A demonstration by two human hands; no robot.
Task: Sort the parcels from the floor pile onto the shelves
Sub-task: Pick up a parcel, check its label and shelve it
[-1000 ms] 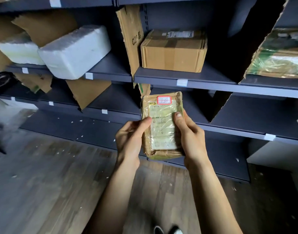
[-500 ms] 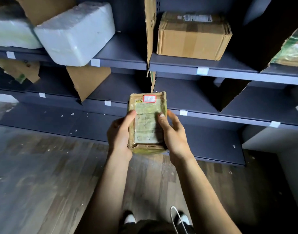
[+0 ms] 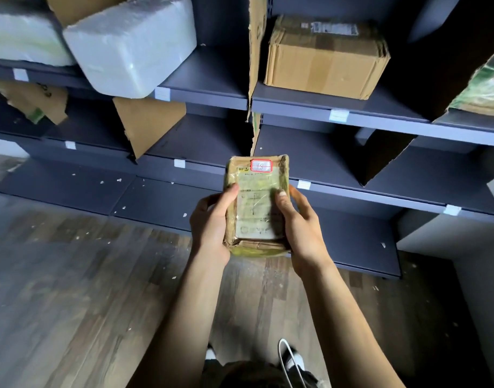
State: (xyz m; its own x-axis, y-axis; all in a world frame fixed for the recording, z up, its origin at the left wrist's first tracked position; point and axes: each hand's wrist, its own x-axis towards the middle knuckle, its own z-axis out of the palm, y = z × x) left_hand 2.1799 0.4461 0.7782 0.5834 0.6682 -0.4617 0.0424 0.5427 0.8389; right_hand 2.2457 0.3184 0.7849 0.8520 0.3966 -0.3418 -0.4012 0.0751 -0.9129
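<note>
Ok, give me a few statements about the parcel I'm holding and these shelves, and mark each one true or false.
1. The left hand and the right hand both grip the taped parcel. True.
2. The taped parcel rests on the lowest shelf. False: it is held in the air in front of the shelves.
3. A red-bordered sticker sits at the parcel's far end. True.
4. The brown cardboard box stands on the floor. False: it stands on a shelf, right of the upright cardboard divider.
5. A white foam block sits on the shelf left of that divider. True.
</note>
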